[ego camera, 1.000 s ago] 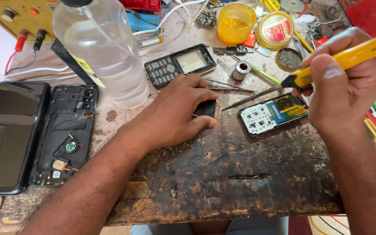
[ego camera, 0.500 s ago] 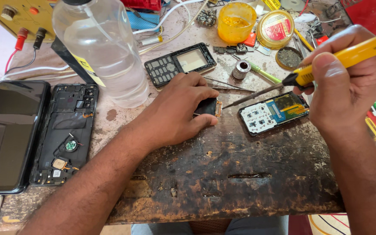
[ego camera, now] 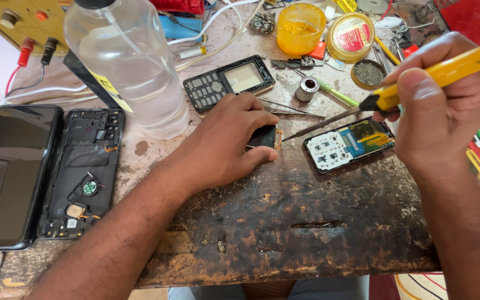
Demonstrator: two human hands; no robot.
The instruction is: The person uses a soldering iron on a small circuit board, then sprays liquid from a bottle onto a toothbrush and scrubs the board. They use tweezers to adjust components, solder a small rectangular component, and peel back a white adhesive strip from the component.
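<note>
A: Pinning the small dark part (ego camera: 264, 136) flat on the scorched wooden bench (ego camera: 284, 222), the left hand (ego camera: 226, 145) is being kept closed over it, fingers curled, so that its gold edge is being left bare toward the tip.

B: And the soldering iron (ego camera: 418, 78)?

A: It is being gripped like a pen by the right hand (ego camera: 445, 111), fist closed round the yellow handle, the tip being brought to that edge, touching it perhaps. The keypad circuit board (ego camera: 348, 143) is lying just beside, within reach.

B: Any packages?

A: A round tin (ego camera: 354, 36) with a red label is being kept at the far edge, beside a yellow tub (ego camera: 300, 26); a clear bottle (ego camera: 129, 66) with a yellow strip is standing behind the left hand.
</note>
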